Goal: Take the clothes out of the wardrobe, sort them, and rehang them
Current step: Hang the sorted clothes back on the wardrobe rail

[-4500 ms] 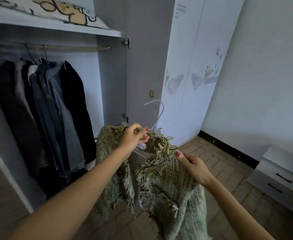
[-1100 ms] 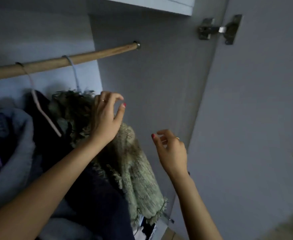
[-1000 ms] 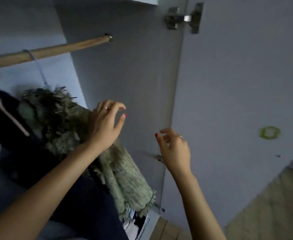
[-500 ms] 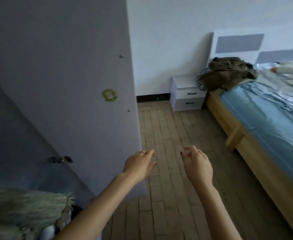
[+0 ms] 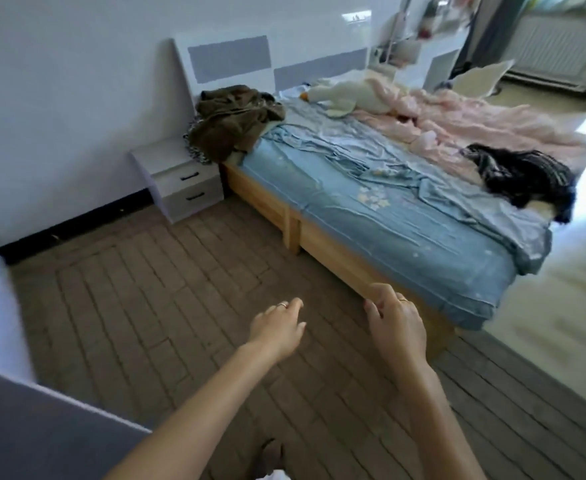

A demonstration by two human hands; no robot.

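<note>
Brown cloth is your nearest target: the brown garment lies heaped at the head of the bed, spilling over the edge toward the nightstand. A second piece, the black garment, lies crumpled near the foot of the bed, beside the pink quilt. Only a grey wardrobe door edge shows at the lower left; the rail itself is out of view.

Your left hand and right hand both hang out in front of you over the brick-pattern floor, fingers loosely curled and holding nothing.

Watch these points as you go for the next piece:
- The brown heap appears to be more than one layer, with a patterned edge underneath. Grab it by one corner and you may drag a second item off onto the floor.
- The black garment sits against the quilt, so a careless scoop could lift bedding with it.
- No hanger is visible near either garment, and you may need to fetch one before rehanging.
- The plush toy is not clothing; leave it.
</note>
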